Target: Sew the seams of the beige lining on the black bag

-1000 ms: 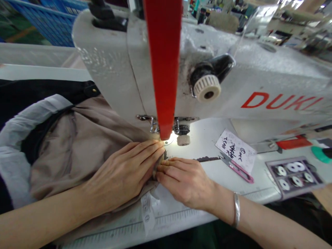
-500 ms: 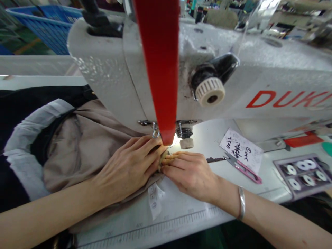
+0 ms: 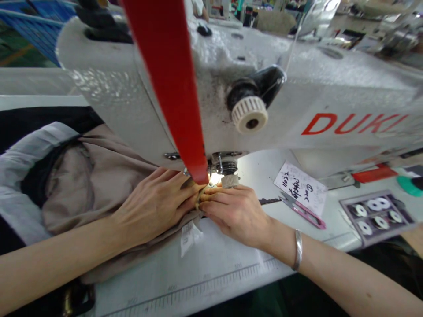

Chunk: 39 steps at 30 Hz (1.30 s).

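My left hand lies over a taupe garment, its fingers pressed together on the cloth beside the needle area of a sewing machine. Close against it, my right hand pinches the edge of the same cloth, with a narrow pale strip showing between the hands. A white label sticks out below the fingertips. The red bar on the machine hides the needle and part of my left fingertips. White gathered trim and black cloth are at the garment's left side.
Right of the hands lie a paper note, pink-handled thread snips and a bobbin case. A ruler scale runs along the table's front edge. A blue basket stands at the back left.
The whole view has shifted, so the machine appears further left. Both hands stay on the cloth by the needle area, and the label now shows less of its length.
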Each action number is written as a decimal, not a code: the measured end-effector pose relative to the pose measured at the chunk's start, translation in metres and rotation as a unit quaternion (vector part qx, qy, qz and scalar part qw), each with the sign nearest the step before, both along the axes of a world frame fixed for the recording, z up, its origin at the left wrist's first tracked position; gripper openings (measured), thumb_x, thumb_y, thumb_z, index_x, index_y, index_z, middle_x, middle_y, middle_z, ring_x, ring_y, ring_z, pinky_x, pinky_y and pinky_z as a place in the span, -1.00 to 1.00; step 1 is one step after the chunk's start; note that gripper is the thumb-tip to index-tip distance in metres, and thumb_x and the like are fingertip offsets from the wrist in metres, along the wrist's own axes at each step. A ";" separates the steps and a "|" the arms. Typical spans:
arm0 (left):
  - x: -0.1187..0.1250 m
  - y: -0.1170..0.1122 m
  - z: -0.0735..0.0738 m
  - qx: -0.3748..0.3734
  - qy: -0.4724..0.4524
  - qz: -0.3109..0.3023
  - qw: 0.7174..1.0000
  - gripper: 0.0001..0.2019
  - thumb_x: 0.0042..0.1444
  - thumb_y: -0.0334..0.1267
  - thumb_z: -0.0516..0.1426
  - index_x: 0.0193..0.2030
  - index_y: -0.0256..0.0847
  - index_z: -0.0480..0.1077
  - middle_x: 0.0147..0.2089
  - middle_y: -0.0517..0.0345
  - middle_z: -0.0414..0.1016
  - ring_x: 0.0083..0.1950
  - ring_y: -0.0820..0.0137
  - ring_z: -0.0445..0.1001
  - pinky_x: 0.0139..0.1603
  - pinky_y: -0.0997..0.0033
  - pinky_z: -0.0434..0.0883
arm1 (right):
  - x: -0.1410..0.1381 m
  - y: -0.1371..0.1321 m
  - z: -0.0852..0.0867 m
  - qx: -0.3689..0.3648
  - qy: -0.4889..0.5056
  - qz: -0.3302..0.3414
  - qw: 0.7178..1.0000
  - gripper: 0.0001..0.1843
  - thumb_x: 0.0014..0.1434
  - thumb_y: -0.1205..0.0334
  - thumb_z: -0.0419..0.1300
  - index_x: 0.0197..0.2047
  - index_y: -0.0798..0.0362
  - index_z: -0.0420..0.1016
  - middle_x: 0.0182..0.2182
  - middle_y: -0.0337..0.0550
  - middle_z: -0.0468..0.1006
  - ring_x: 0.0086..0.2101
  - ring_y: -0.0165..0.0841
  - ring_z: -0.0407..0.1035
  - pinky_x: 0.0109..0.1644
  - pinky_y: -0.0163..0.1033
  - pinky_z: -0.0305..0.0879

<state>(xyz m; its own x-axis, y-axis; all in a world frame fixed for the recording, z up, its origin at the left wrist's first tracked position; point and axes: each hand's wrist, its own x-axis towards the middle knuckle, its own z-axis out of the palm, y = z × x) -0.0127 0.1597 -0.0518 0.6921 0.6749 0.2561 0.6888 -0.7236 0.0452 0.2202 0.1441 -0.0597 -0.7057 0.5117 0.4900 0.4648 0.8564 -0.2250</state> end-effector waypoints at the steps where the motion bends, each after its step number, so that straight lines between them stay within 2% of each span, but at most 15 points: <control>1: 0.000 -0.001 0.002 0.000 0.001 -0.004 1.000 -0.73 0.41 -0.17 -0.02 -0.18 -0.11 0.48 -0.19 0.08 0.42 -0.18 0.26 0.35 -0.12 0.19 0.31 | 0.000 -0.001 0.000 -0.003 -0.004 -0.004 1.000 -0.83 0.41 0.32 0.16 -0.17 0.04 0.59 -0.21 -0.25 0.70 -0.17 -0.38 0.50 -0.04 -0.21 0.27; 3: -0.001 -0.003 0.005 0.007 -0.003 -0.014 1.000 -0.75 0.40 -0.19 -0.01 -0.14 -0.12 0.49 -0.14 0.08 0.45 -0.16 0.27 0.39 -0.12 0.22 0.34 | 0.001 -0.002 0.000 -0.010 -0.017 -0.012 1.000 -0.84 0.41 0.31 0.16 -0.14 0.02 0.59 -0.21 -0.24 0.71 -0.15 -0.34 0.48 -0.02 -0.15 0.22; 7: -0.004 -0.010 0.009 0.021 -0.011 -0.046 0.999 -0.70 0.39 -0.27 -0.01 0.15 -0.16 0.44 0.12 0.04 0.48 0.07 0.25 0.46 0.06 0.22 0.41 | 0.004 -0.006 0.001 -0.011 -0.026 -0.017 0.999 -0.89 0.39 0.30 0.20 -0.12 0.02 0.58 -0.17 -0.24 0.71 -0.20 -0.31 0.41 -0.15 -0.12 0.14; 10: -0.005 -0.013 0.009 0.036 -0.002 -0.058 0.998 -0.66 0.39 -0.27 -0.02 0.20 -0.19 0.42 0.18 0.02 0.48 0.17 0.23 0.45 0.12 0.21 0.44 | 0.005 -0.008 0.002 -0.005 -0.029 -0.018 0.999 -0.88 0.40 0.32 0.19 -0.11 0.02 0.58 -0.15 -0.25 0.71 -0.23 -0.31 0.37 -0.18 -0.11 0.11; 15: -0.003 -0.011 0.008 0.066 0.003 -0.065 0.996 -0.67 0.39 -0.30 -0.03 0.18 -0.24 0.41 0.15 -0.02 0.51 0.18 0.23 0.46 0.08 0.22 0.45 | 0.005 -0.012 0.002 0.013 -0.025 -0.019 0.999 -0.87 0.41 0.32 0.18 -0.14 0.04 0.58 -0.20 -0.24 0.71 -0.28 -0.32 0.33 -0.23 -0.12 0.10; 19: -0.005 -0.009 0.003 0.083 0.001 -0.075 0.994 -0.66 0.39 -0.31 -0.04 0.21 -0.26 0.37 0.12 -0.03 0.52 0.18 0.22 0.45 0.06 0.21 0.44 | 0.006 -0.016 0.002 0.030 -0.017 -0.010 0.999 -0.89 0.39 0.36 0.19 -0.12 0.09 0.56 -0.12 -0.21 0.70 -0.25 -0.33 0.35 -0.24 -0.12 0.12; 25: -0.009 -0.004 -0.006 0.057 0.026 -0.062 0.996 -0.64 0.39 -0.24 -0.05 0.23 -0.20 0.37 0.14 0.01 0.51 0.20 0.22 0.43 0.17 0.18 0.43 | 0.004 -0.017 0.005 0.018 -0.021 -0.040 0.999 -0.83 0.42 0.30 0.15 -0.03 0.08 0.56 -0.10 -0.21 0.71 -0.27 -0.33 0.36 -0.24 -0.10 0.14; 33: -0.006 0.000 0.002 0.058 0.026 -0.056 0.996 -0.60 0.42 -0.24 -0.15 0.21 -0.18 0.39 0.08 0.04 0.52 0.14 0.22 0.47 0.16 0.14 0.46 | 0.006 -0.016 0.005 0.023 -0.027 -0.024 0.999 -0.78 0.41 0.37 0.13 0.05 0.13 0.53 0.03 -0.16 0.66 -0.24 -0.33 0.37 -0.21 -0.10 0.17; 39: -0.008 0.003 0.002 0.097 -0.005 -0.062 0.993 -0.69 0.39 -0.27 -0.04 0.08 -0.27 0.47 -0.01 -0.02 0.57 0.06 0.24 0.52 0.12 0.17 0.50 | 0.004 -0.017 0.007 0.008 -0.048 -0.055 0.997 -0.77 0.37 0.41 0.16 0.06 0.14 0.51 0.04 -0.18 0.66 -0.23 -0.31 0.37 -0.19 -0.09 0.14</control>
